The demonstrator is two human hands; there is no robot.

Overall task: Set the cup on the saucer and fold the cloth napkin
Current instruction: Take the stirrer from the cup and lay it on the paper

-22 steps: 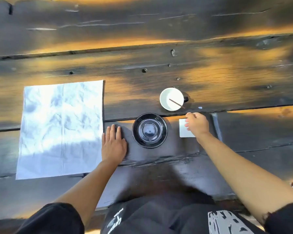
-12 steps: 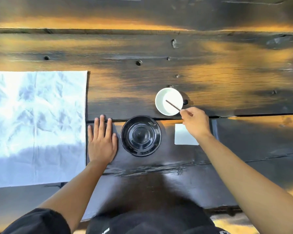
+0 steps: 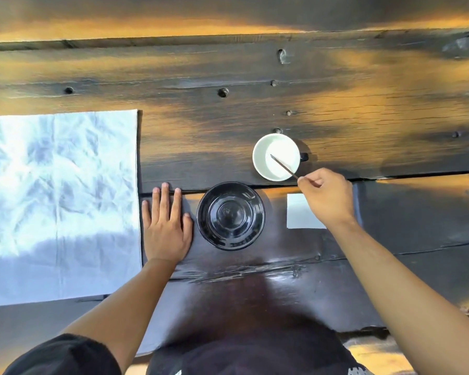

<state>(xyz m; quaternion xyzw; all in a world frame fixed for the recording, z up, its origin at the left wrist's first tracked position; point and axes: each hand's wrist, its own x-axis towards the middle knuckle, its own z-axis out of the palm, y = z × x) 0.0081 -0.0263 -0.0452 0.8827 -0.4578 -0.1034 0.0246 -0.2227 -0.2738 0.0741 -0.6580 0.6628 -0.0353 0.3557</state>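
Two hands are over a dark, weathered plank desk streaked with orange light. The left hand lies flat, fingers straight, between the spread cloth napkin and the black saucer. The right hand pinches a thin stick resting in the white cup, which stands on the desk just beyond that hand, apart from the saucer. A white card lies partly under the right hand.

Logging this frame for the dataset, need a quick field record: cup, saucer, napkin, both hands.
cup: white inside, upright on the table, beyond the saucer, not on it
stick: thin, leans in the cup
saucer: black, bare, between the hands
cloth napkin: spread flat, unfolded
left hand: flat on the table
right hand: pinches the stick's end
small white card: partly under right hand
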